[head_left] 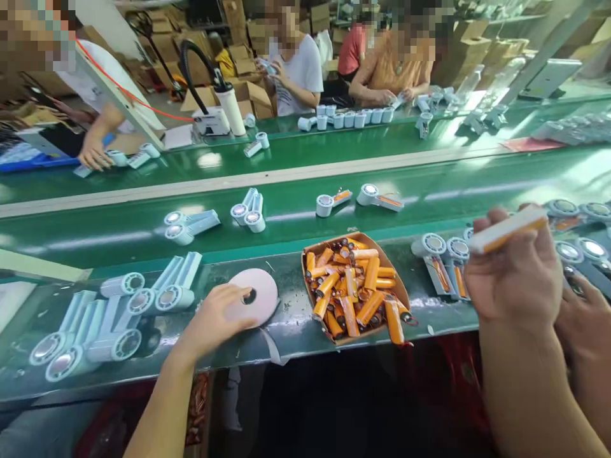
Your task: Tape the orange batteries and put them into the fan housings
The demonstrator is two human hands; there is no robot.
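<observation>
Well, at your far left the pale-blue fan housings [117, 343] lie overlapping on the bench [296, 305], near your forearm; a careless sweep could scatter them. Your left hand [214, 315] rests over the adhesive-tape roll [262, 289], thumb and fingers apart on its face — whether they clamp it, I cannot tell. Its loose tape tail [273, 346] droops over the bench edge, so it could snag your arm or stick to itself. Just beside, the cardboard tray [400, 280] is heaped with orange battery cells [371, 308]; one overhanging cell [394, 322] leans out at the near corner, and a bump could tip it or pull the thin wires. Up at the right, your right hand [518, 286] pinches a white-faced, orange-sided piece [510, 229], probably a taped cell, above filled fan housings [433, 245]. A slack pinch could drop it there — and the neighbour's hand [585, 302], close beside yours, could jog it.
</observation>
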